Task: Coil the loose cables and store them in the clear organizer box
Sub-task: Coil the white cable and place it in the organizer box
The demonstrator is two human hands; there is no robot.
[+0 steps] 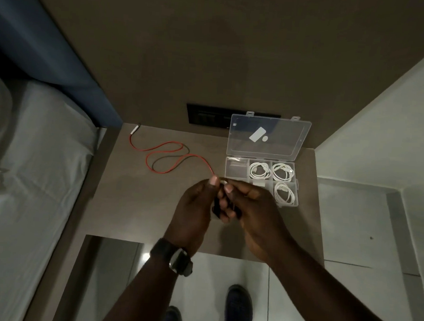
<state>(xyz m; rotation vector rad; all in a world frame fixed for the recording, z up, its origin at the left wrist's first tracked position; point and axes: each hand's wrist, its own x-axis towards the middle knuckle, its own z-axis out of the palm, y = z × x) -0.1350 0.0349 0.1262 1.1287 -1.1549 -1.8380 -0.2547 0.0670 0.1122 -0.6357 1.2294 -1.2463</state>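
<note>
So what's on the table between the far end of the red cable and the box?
Only the red cable's own loops; the table is otherwise bare up to the box.

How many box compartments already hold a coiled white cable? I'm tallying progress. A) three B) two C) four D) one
A: the open box shows three white coils, at and, each in its own compartment, while the red cable lies loose on the table with one end pinched between the left hand and right hand.
</note>
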